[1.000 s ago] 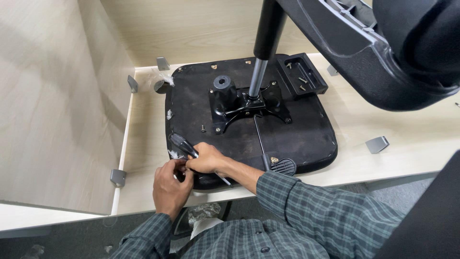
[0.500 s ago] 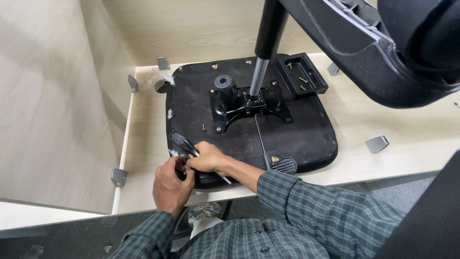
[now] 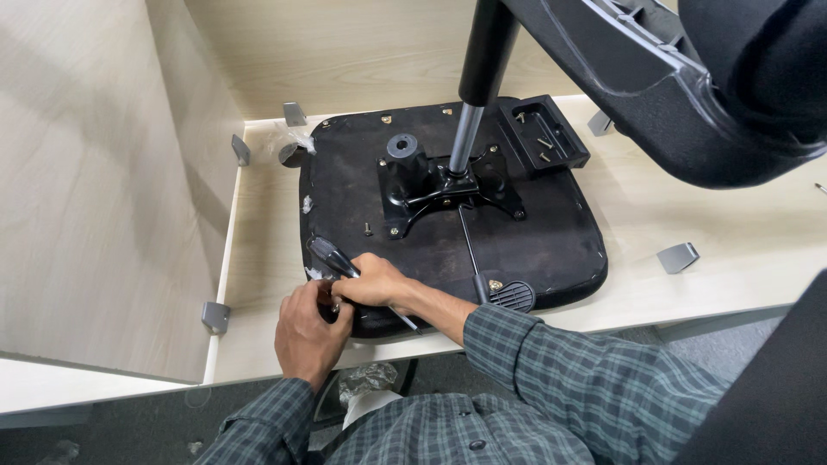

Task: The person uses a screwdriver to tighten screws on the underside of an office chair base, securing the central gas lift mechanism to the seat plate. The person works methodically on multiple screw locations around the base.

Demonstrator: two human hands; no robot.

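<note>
An upturned black chair seat lies on the light wooden desk, its black metal mechanism plate facing up with a gas cylinder rising from it. My right hand is shut on a black-handled screwdriver at the seat's near left corner. My left hand presses against that same corner, fingers curled beside the tool's tip. What lies under the tip is hidden by my fingers.
A black plastic tray with small screws sits at the seat's far right. A large black chair part hangs over the upper right. Grey metal brackets line the desk's partition walls. A lever knob pokes out near my right forearm.
</note>
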